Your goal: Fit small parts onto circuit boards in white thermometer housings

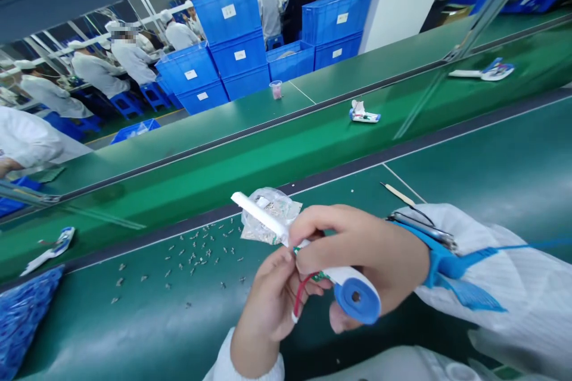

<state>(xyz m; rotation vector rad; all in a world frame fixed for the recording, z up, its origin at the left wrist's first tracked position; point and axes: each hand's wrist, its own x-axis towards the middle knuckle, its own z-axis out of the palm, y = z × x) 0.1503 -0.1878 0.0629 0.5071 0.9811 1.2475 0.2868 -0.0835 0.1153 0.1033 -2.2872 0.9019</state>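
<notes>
A white plastic housing (260,215) with a long narrow handle and a blue round end (364,305) is held up in front of me. My right hand (361,250) is closed around its middle, fingers curled over the top. From below, my left hand (270,297) pinches the same spot with thumb and fingers. Between the hands shows a strip of green circuit board (318,277), and red wires (300,294) with a white tip hang over my left fingers. The exact contact of the fingertips is partly hidden. A blue strap (440,259) circles my right wrist.
Small metal parts (194,259) lie scattered left of a clear bag (268,205) of small pieces. A thin tool with a pale handle (400,194) lies to the right. Similar housings (365,114) rest on the green belt (223,169). Blue crates (232,30) and people stand beyond.
</notes>
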